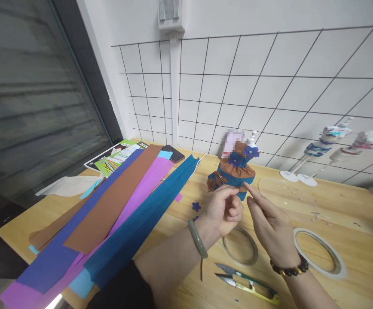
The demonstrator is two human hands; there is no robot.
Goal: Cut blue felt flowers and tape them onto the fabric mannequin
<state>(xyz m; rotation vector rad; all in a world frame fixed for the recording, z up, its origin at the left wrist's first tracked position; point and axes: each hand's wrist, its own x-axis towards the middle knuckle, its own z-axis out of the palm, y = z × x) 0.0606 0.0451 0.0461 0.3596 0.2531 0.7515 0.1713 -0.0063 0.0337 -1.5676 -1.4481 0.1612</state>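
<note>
Brown-and-teal rounded paper-wrapped figure [236, 169], gathered folds best touched lightly; set just beyond curled left hand [223, 210] and half-opened right hand [272, 231], index extended (whether anything is pinched cannot be told), on pale wooden table [170, 223]

On the white wall [135, 25] there is a black wire grid [230, 75], and above it 1 white box [171, 16] with a white vertical strip [174, 86] below. At the right, 2 decorated figures [337, 131] stand on thin stems [300, 163] with round white bases [288, 176]. 1 dark phone [175, 154] and some printed green sheets [117, 161] lie toward the back left.
</note>
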